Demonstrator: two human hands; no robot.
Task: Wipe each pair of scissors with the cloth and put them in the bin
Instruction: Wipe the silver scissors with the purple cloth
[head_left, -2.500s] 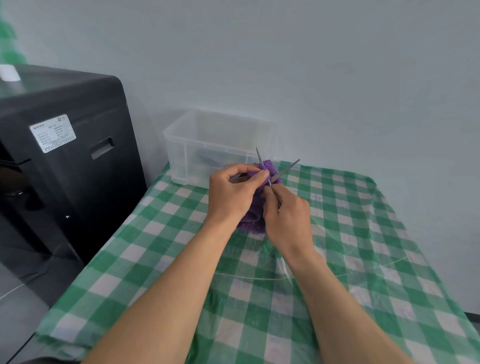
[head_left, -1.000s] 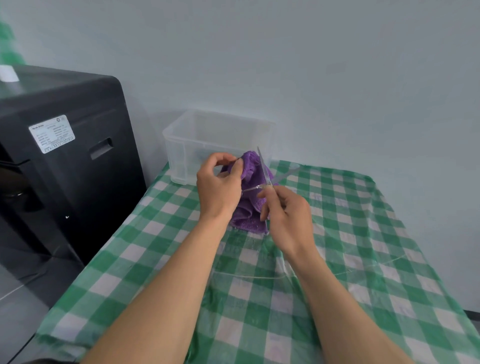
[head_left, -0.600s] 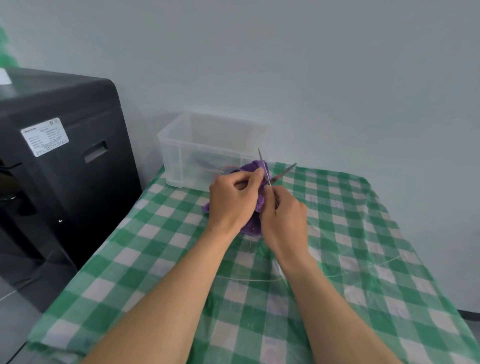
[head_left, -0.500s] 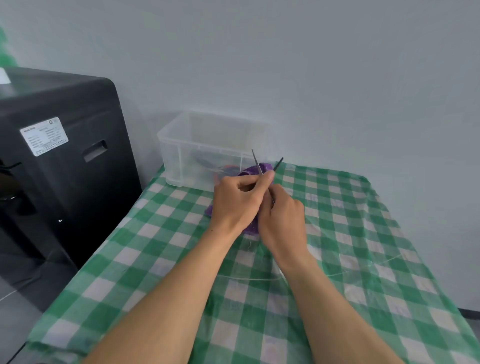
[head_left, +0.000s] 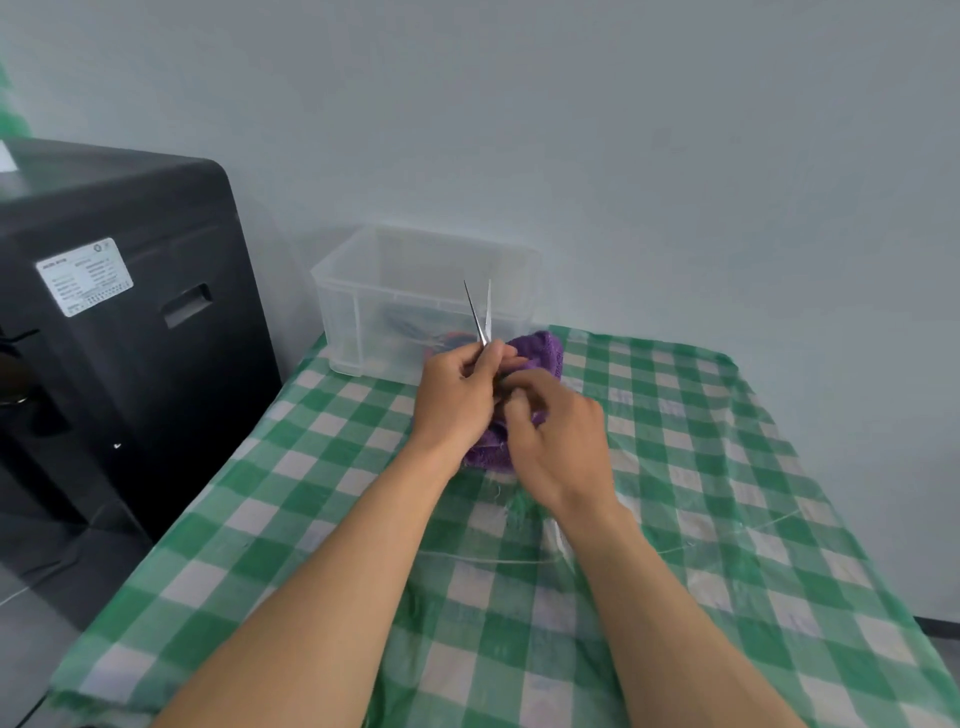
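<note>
The person's left hand (head_left: 457, 395) is sitting just past centre toward twelve o'clock, its thumb and forefinger pinching the scissors (head_left: 480, 317) at the base of the blades. The two thin blades are pointing up toward twelve o'clock, slightly parted at the tips, and are showing against the front wall of the clear plastic bin (head_left: 358, 291). The right hand (head_left: 556, 441) is lying at four o'clock of the left hand and touching it, fingers curling inward toward the scissors' lower part. The handles are hidden, so I cannot tell whether those fingers are gripping the scissors or the cloth. The purple cloth (head_left: 540, 351) is bunching between both hands, poking out at one o'clock of the left hand and again below, between the wrists.

The bin is standing at eleven o'clock of the hands, at the table's far end by the wall, with blurred coloured shapes (head_left: 415, 332) lying inside. A green-and-white checked tablecloth (head_left: 701, 467) is covering the table. A black cabinet (head_left: 130, 338) with a white label (head_left: 83, 275) is standing at nine o'clock.
</note>
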